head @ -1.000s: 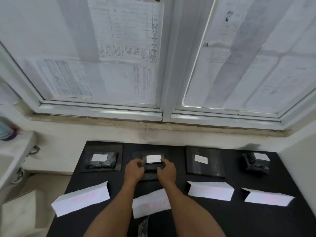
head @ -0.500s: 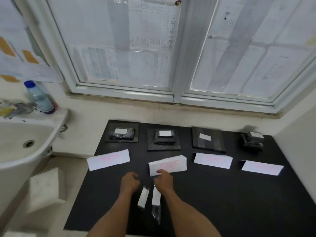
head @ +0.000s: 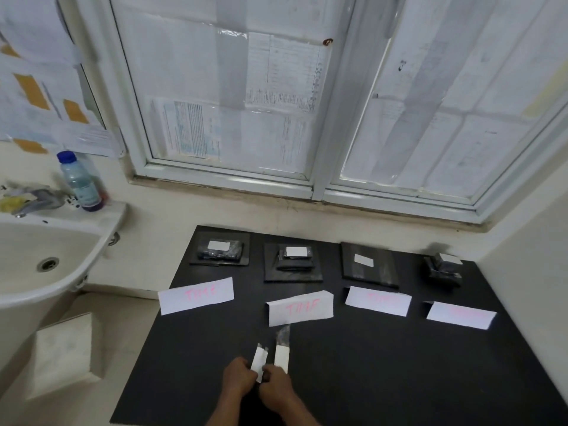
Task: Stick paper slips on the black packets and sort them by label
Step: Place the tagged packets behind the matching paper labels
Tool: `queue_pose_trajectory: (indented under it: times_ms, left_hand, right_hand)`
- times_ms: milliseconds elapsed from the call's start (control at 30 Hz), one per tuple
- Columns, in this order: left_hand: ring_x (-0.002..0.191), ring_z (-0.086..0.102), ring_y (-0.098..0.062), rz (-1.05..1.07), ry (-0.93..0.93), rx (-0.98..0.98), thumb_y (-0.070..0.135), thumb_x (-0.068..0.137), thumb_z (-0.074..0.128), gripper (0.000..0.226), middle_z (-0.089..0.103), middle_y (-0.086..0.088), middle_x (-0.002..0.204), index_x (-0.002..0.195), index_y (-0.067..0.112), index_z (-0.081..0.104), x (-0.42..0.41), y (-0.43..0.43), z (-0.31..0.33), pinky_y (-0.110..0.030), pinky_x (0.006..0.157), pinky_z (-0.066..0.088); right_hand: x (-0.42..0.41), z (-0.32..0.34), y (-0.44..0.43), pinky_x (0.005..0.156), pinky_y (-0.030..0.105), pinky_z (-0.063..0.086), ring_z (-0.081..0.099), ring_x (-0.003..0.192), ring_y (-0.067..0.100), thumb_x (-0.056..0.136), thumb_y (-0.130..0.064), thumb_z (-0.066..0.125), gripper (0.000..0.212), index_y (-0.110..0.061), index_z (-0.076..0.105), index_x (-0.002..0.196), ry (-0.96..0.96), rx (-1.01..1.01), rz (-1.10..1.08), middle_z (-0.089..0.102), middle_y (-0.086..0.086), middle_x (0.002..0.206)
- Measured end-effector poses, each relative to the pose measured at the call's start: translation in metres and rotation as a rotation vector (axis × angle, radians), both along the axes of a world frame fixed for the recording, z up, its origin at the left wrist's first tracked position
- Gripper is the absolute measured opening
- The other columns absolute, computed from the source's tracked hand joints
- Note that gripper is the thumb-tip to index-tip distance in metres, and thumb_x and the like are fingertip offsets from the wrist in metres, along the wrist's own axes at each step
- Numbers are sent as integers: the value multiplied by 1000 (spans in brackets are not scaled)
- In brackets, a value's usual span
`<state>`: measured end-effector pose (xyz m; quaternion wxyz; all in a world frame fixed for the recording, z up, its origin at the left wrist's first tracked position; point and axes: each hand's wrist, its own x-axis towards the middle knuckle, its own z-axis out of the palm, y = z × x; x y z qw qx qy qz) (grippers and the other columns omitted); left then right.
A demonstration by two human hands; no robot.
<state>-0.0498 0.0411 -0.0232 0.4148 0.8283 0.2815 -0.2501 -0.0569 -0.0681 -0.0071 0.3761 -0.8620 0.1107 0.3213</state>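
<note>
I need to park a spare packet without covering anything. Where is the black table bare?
The widest bare patch of the black table is near right, below the two right label cards and right of the right hand. A smaller patch lies near left, below the left label card. The far row of packets is crowded, as is the middle around the slips.

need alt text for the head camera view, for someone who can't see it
Two bare hands, left hand and right hand, meet at the near edge of a black table, pinching a white paper slip beside a second slip. Beyond stand four folded label cards fronting four piles of black packets under a papered window, with a sink left.
</note>
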Motion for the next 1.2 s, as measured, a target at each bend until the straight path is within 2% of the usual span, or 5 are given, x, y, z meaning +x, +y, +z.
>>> queue_pose_trajectory:
  times_ms: [300,467,800,967,1200]
  left_hand:
    - [84,69,-37,387,16,-339,-9,78,63,17,69,-28,83,62,-2,65,-1,-5,-4,-46,80,58]
    - [71,63,-28,526,-45,-692,-18,78,65,27,64,-23,82,90,3,52,16,1,34,-31,52,58]
    - [88,65,-29,356,-278,-796,-4,87,62,33,63,-20,113,114,13,53,92,-13,128,-36,68,58]
    - [102,59,-34,339,-336,-833,-15,86,57,21,55,-31,125,91,5,53,110,-33,152,-26,59,61]
    - [106,61,-34,278,-347,-783,-15,83,62,22,57,-25,121,87,6,56,136,-70,147,-34,81,56]
  right_hand:
    - [-3,-7,-2,78,6,39,62,107,12,83,-8,61,31,-13,69,112,-80,69,-164,68,3,111]
    - [14,26,-6,70,8,49,67,83,11,72,-9,77,16,-17,73,85,-277,151,-346,71,-3,83]
    - [79,117,-52,86,34,57,68,93,21,70,10,73,32,-4,72,98,-514,183,-327,71,10,101]
    - [98,139,-76,60,0,44,64,82,10,72,6,74,38,-5,68,107,-592,169,-396,71,8,100]
    - [116,138,-112,62,3,42,64,87,11,78,1,70,36,-11,68,112,-614,139,-445,72,7,103]
